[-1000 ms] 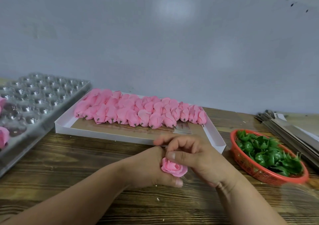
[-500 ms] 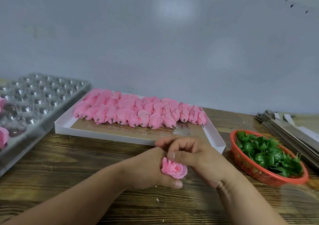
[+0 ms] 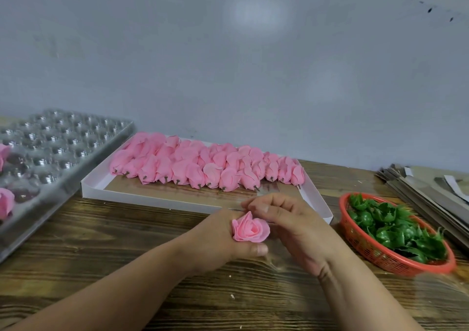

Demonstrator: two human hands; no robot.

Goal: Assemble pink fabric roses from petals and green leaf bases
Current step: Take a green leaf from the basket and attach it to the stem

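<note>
A pink fabric rose [image 3: 250,228] faces up at me, gripped in my left hand [image 3: 215,241], whose thumb lies under the bloom. My right hand [image 3: 291,225] is just right of the rose with its fingers curled at the rose's upper edge; whether they pinch a petal I cannot tell. Several pink rose buds [image 3: 203,165] with short stems lie in rows in a white shallow box [image 3: 152,200] behind my hands. Green leaf bases [image 3: 396,229] fill a red basket [image 3: 375,257] at the right.
A clear plastic tray with round cups [image 3: 58,147] lies at the left and holds pink roses [image 3: 5,201] at its left edge. Flat grey cardboard strips [image 3: 431,196] are stacked at the far right. A grey wall stands behind the wooden table [image 3: 114,241].
My left hand has turned the rose so its open face shows more. My right thumb has lifted off the bloom and the fingers have shifted slightly right.
</note>
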